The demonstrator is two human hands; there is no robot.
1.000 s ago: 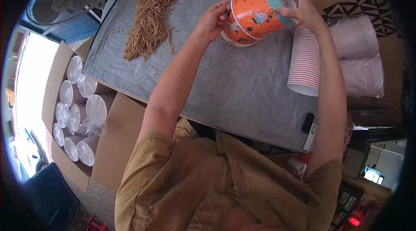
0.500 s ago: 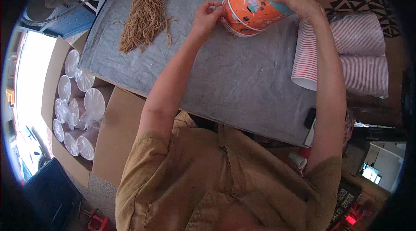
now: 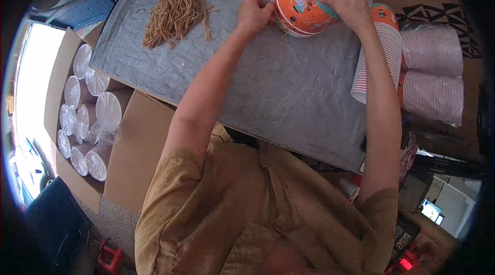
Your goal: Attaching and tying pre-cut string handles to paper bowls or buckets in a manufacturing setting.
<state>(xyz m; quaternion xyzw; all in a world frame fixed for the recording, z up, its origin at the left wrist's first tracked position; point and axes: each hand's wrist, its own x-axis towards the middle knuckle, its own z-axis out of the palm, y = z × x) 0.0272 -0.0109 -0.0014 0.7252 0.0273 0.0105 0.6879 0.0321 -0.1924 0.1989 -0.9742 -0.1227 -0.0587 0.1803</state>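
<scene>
An orange and teal paper tub [image 3: 296,9] lies tipped on its side at the far edge of the grey table, its rim towards the lower left. My right hand [image 3: 350,4] is spread round its base end and holds it. Beside the rim, my left hand [image 3: 255,14] is closed in a pinch; a small pale bit shows at its fingertips, too small to name. A thin tan strand shows under the rim. Left of my hands lies a bundle of tan yarn strands [image 3: 178,6].
A stack of nested striped paper tubs [image 3: 363,71] lies beside my right forearm, with plastic-wrapped stacks [image 3: 433,97] further right. An open cardboard box [image 3: 136,146] on the left holds several wrapped stacks. The table's [image 3: 258,104] near edge runs before my body.
My left fingers have shifted slightly along the tub's rim, and the tub has turned a little in my right hand. The whole view has shifted slightly.
</scene>
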